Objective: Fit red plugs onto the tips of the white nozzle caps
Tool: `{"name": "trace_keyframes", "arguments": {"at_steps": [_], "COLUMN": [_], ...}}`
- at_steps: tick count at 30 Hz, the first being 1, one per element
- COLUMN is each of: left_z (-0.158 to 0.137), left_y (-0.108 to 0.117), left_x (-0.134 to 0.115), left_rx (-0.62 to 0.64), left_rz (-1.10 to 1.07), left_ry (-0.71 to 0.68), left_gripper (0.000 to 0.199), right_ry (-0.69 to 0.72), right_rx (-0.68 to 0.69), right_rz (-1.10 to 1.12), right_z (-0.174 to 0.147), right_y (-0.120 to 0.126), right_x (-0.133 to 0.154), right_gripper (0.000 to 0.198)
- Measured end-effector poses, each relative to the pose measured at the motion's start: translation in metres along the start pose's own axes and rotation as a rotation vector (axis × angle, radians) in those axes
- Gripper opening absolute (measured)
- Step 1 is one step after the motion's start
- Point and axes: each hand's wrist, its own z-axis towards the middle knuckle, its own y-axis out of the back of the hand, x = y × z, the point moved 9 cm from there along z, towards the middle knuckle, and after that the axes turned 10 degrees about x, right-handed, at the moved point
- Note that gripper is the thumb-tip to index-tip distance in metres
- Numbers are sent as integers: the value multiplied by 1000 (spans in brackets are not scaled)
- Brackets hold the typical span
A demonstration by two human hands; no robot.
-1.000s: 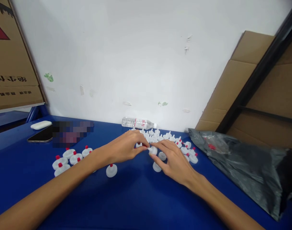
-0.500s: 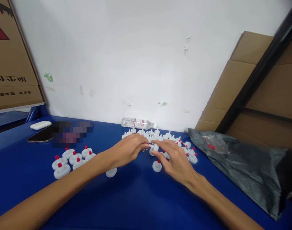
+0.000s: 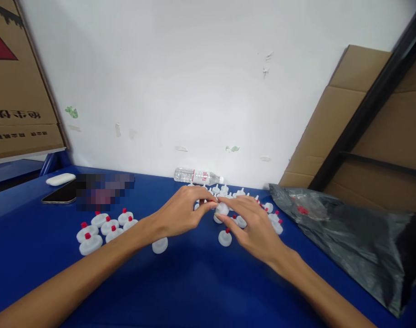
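Note:
Between the thumb and fingers of my right hand [image 3: 247,223] is a white plastic nozzle cap [image 3: 222,208], its round base facing me. The thumb and forefinger of my left hand [image 3: 190,207] are pinched together at the spout end of that cap. They cover the spout and whatever small piece sits on it. Just below my right hand, a nozzle cap with a red tip [image 3: 225,238] stands on the blue table [image 3: 194,291]. Another white cap [image 3: 159,245] is partly hidden by my left forearm.
Several red-tipped nozzle caps [image 3: 91,245] stand at the left. Behind my hands are more white nozzle caps [image 3: 240,193] and a lying clear bottle [image 3: 198,176]. A phone [image 3: 60,192] and white case [image 3: 60,179] lie far left; a dark plastic bag [image 3: 347,241] lies right.
The held cap has turned so its round base faces me more, and its spout is now hidden behind my left fingertips, where a speck of red showed before. Both hands stay close together.

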Motion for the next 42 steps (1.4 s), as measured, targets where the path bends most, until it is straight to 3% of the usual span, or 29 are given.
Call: {"name": "trace_keyframes", "arguments": {"at_steps": [3,7,11,14,17,21,28,34,39,42], "left_z": [-2,-7,-9,-8,-6,-4,-6,-6,-7,-6], "left_y": [-6,-25,-36,-35,-26,-19,-36,-39,-46,-47], "left_x": [-2,0,0,-3,-2,8,30,29,31,31], "left_rx": [63,230,289,269,206,144,278,290,311,293], "left_rz": [136,335,369,358,368,405,462,509,560,539], "left_ry": [-21,-30,-16,-24,-8,24,93,100,88,70], "left_gripper": [19,21,21,23,24,23,20,12,12,12], "right_ry": [-53,-352,-503,-508,-533,-603,-565,-470,-520,-508], "right_rx": [117,151,331,426,480,477,554,549,580,531], "right_rz": [-106,-265,-282,-226,-186,-173,-76,-59,-91,-162], "right_z": [14,27,15,-1,-14,-20,-27,-25,-28,-22], "right_y": [15,50,36,15,6,12,-3,-5,-6,3], "right_x": [-23,-101,-166,-188,-197,-202,-208,-199,-201,-197], "right_gripper": [31,56,65,65,67,73,74,71,73,72]}}
